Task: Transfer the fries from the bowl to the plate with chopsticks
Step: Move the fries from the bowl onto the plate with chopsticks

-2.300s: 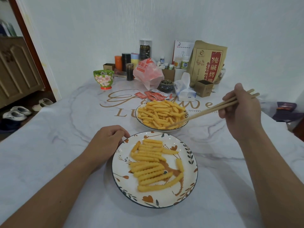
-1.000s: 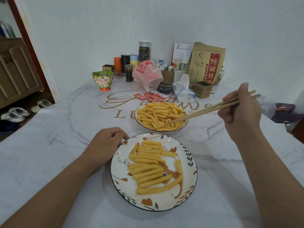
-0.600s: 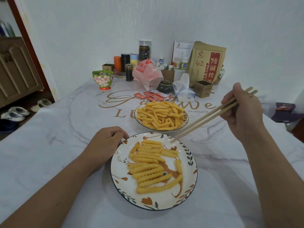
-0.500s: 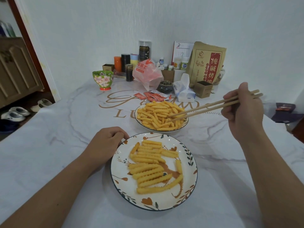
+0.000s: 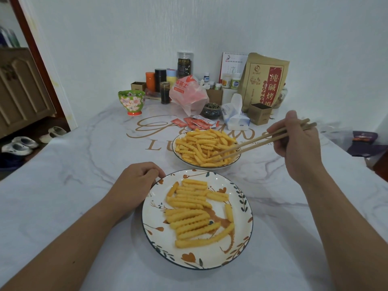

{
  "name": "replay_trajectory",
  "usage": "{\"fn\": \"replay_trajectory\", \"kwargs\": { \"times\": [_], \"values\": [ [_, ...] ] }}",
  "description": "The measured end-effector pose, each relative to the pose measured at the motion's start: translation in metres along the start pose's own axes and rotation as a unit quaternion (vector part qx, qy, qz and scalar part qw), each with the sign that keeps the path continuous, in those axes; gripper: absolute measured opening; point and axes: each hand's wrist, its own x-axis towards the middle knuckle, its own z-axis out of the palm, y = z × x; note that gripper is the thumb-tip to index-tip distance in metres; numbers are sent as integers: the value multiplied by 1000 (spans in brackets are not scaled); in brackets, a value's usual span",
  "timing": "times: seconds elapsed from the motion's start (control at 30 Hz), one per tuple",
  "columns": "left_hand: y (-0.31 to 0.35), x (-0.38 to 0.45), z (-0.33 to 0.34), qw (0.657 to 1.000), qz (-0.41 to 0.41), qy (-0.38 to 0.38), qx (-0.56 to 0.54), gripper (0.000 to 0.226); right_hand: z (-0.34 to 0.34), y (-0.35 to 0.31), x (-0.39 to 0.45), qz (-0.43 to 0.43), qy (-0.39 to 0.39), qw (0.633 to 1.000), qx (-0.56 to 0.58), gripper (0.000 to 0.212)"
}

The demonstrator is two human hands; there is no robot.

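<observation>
A shallow white bowl (image 5: 238,160) holds a heap of crinkle-cut fries (image 5: 201,144) at the table's centre. Nearer to me lies a floral plate (image 5: 159,244) with several fries (image 5: 189,217) laid in rows. My right hand (image 5: 298,148) grips a pair of wooden chopsticks (image 5: 256,142); their tips are down among the fries at the bowl's near right side. My left hand (image 5: 136,185) rests on the table with curled fingers against the plate's left rim, holding nothing that I can see.
Along the far wall stand a flowered cup (image 5: 131,102), jars, a pink plastic bag (image 5: 188,93), a tissue pack (image 5: 236,114), small cardboard boxes and a brown paper bag (image 5: 265,80). Red sauce packets (image 5: 193,122) lie just behind the bowl.
The chopsticks dipped toward the plate's far rim, swung back up over the bowl, and their tips now sit lower in the bowl's fries. My left hand stayed put.
</observation>
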Motion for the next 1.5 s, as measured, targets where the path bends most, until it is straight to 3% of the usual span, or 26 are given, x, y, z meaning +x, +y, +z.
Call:
{"fn": "replay_trajectory", "kwargs": {
  "times": [0.13,0.33,0.4,0.5,0.6,0.7,0.97,1.1,1.2,1.5],
  "values": [
    [1,0,0,1000,1,3,3,37,2,3,-1,-24,3,999,-21,62],
    [2,0,0,1000,1,3,0,37,-7,0,6,27,84,991,103,62],
    [2,0,0,1000,2,4,-1,37,-10,-1,8,64,72,982,163,62],
    [2,0,0,1000,0,3,-2,37,-18,-1,12,112,-12,972,206,60],
    [2,-1,0,1000,1,3,-3,37,-20,2,12,140,-86,974,157,59],
    [2,0,0,1000,3,4,-1,37,-20,3,11,139,-100,978,123,59],
    [0,1,0,1000,5,4,12,37,-17,-1,7,128,-66,981,128,58],
    [0,1,1,1000,6,3,10,37,-16,2,10,102,8,982,161,56],
    [0,1,1,1000,6,5,13,37,-10,8,9,60,54,991,104,53],
    [-1,3,1,1000,12,1,24,38,16,7,-9,-14,5,1000,26,49]
  ]
}}
